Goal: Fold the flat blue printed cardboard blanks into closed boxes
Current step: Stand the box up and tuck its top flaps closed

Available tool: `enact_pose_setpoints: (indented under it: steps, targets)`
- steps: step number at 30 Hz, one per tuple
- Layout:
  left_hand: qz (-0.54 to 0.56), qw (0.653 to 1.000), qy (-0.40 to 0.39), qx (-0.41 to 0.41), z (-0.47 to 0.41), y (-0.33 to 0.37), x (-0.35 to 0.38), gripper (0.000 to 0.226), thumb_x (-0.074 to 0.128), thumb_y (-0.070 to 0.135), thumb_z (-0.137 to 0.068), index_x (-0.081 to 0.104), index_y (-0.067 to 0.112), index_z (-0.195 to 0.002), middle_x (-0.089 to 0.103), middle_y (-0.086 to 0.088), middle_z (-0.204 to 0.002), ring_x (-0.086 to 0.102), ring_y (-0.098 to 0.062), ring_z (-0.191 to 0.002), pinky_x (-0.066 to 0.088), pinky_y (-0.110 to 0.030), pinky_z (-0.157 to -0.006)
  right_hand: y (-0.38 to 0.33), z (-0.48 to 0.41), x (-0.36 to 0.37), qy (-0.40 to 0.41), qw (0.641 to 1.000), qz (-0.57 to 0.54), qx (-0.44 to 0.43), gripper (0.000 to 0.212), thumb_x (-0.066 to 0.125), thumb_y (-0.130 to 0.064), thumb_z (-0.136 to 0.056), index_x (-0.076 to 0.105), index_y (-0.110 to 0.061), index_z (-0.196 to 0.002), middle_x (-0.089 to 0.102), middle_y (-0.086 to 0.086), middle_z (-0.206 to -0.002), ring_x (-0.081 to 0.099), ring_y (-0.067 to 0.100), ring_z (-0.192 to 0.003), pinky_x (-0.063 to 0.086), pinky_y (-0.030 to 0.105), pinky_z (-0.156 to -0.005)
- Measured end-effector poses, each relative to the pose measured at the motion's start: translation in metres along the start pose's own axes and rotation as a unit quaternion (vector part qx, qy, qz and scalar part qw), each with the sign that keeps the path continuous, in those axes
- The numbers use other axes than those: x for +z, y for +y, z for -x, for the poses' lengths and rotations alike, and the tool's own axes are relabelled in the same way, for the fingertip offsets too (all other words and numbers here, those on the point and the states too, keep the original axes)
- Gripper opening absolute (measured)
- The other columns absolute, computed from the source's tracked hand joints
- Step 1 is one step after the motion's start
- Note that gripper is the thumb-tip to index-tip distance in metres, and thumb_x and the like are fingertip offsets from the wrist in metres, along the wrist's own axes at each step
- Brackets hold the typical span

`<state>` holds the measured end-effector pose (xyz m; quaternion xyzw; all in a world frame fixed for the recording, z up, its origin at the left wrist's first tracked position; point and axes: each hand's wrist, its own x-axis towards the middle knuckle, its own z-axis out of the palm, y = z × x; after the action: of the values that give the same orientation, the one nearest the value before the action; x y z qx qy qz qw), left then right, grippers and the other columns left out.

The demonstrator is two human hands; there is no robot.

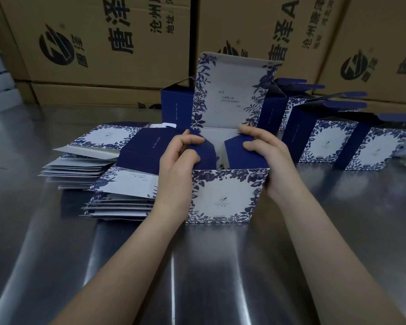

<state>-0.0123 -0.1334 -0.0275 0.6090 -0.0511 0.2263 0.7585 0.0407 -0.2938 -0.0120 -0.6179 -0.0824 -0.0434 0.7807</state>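
Note:
A blue-and-white floral box (pixel 223 198) stands upright on the steel table, its lid panel (pixel 232 90) raised at the back. My left hand (pixel 181 160) grips the box's left side, fingers curled over the dark blue left flap. My right hand (pixel 265 151) grips the right side, fingers pressing the dark blue right flap inward. Both flaps lean into the open top. Two stacks of flat blanks (pixel 96 160) lie to the left of the box.
Several folded boxes (pixel 324 141) with raised lid flaps stand in a row at the right and behind. Large brown shipping cartons (pixel 108 43) wall off the back. The shiny steel table (pixel 209 266) extends toward me.

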Motion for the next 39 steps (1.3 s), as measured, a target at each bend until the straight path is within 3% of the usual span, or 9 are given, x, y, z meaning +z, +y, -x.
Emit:
enact_pose_setpoints:
  steps: [5,10,14,16,22,29,33,36,39]
  targets:
    - [-0.009,1.0,0.003,-0.012,-0.002,-0.001,0.0,0.023,0.048,0.02,-0.069,0.066,0.033,-0.074,0.065,-0.002,-0.113,0.052,-0.035,-0.127,0.042,-0.048,-0.09,0.0,-0.001,0.003,0.017,1.0,-0.002,0.012,0.032,0.054,0.003,-0.084,0.074,-0.017,-0.099,0.071,0.001,-0.104,0.068,0.014,-0.079,0.054,0.024,-0.063]
    - [-0.007,1.0,-0.015,0.001,-0.002,-0.001,-0.001,0.021,0.048,0.031,-0.081,0.067,0.036,-0.075,0.064,-0.006,-0.106,0.055,-0.036,-0.121,0.04,-0.054,-0.102,-0.001,0.001,0.0,0.014,1.0,0.002,0.016,0.028,0.059,-0.001,-0.083,0.075,-0.016,-0.1,0.073,0.001,-0.095,0.067,0.016,-0.076,0.055,0.025,-0.064]
    - [-0.006,0.999,-0.031,-0.004,-0.002,0.0,-0.002,0.016,0.051,0.031,-0.082,0.066,0.033,-0.076,0.065,0.004,-0.087,0.064,-0.016,-0.087,0.048,-0.031,-0.074,-0.001,0.003,-0.002,-0.016,1.0,-0.002,0.006,0.022,0.058,-0.005,-0.087,0.073,-0.017,-0.097,0.074,-0.001,-0.086,0.066,0.013,-0.069,0.053,0.022,-0.058]
    - [-0.012,0.999,-0.034,-0.013,-0.002,-0.001,-0.004,0.012,0.054,0.028,-0.08,0.066,0.031,-0.079,0.065,0.005,-0.085,0.063,-0.012,-0.08,0.047,-0.026,-0.067,-0.001,0.004,-0.003,-0.04,0.999,0.002,0.002,0.021,0.056,-0.008,-0.089,0.073,-0.019,-0.096,0.074,-0.002,-0.087,0.067,0.013,-0.07,0.053,0.022,-0.058]
    - [-0.03,0.999,-0.015,-0.043,-0.004,0.0,-0.004,0.017,0.051,0.023,-0.072,0.065,0.033,-0.076,0.059,-0.001,-0.08,0.055,-0.022,-0.078,0.042,-0.037,-0.067,0.002,0.001,-0.007,-0.097,0.994,0.012,0.046,0.026,0.054,-0.012,-0.069,0.067,-0.025,-0.087,0.07,-0.007,-0.08,0.065,0.015,-0.067,0.051,0.024,-0.056]
    - [-0.04,0.998,-0.011,-0.036,-0.003,0.003,-0.001,0.013,0.046,0.023,-0.069,0.054,0.032,-0.066,0.047,0.0,-0.076,0.042,-0.024,-0.08,0.03,-0.044,-0.074,0.006,-0.002,-0.004,-0.046,0.997,0.056,0.022,0.027,0.045,-0.002,-0.065,0.06,-0.025,-0.067,0.054,0.008,-0.081,0.051,0.026,-0.074,0.04,0.026,-0.054]
    - [-0.011,0.998,-0.009,-0.061,-0.005,0.001,-0.001,0.016,0.051,0.026,-0.075,0.064,0.035,-0.072,0.06,-0.001,-0.085,0.057,-0.024,-0.084,0.043,-0.04,-0.077,0.006,0.001,-0.004,-0.077,0.996,0.028,0.022,0.022,0.053,-0.013,-0.066,0.065,-0.024,-0.08,0.067,-0.006,-0.074,0.062,0.017,-0.064,0.049,0.022,-0.053]
    - [0.054,0.993,-0.007,-0.101,-0.011,-0.002,-0.001,0.017,0.057,0.037,-0.089,0.075,0.036,-0.09,0.072,0.007,-0.102,0.068,-0.019,-0.104,0.055,-0.044,-0.093,0.009,0.003,-0.006,-0.12,0.993,-0.014,0.016,0.03,0.056,-0.02,-0.074,0.067,-0.025,-0.102,0.069,-0.002,-0.092,0.066,0.019,-0.074,0.055,0.028,-0.063]
    - [0.052,0.995,-0.025,-0.087,-0.012,-0.006,-0.003,0.023,0.053,0.028,-0.097,0.072,0.036,-0.105,0.072,0.021,-0.096,0.071,-0.006,-0.095,0.058,-0.028,-0.075,0.009,0.004,-0.004,-0.138,0.99,-0.031,0.007,0.032,0.056,-0.022,-0.078,0.066,-0.023,-0.108,0.069,0.002,-0.098,0.065,0.021,-0.08,0.055,0.03,-0.07]
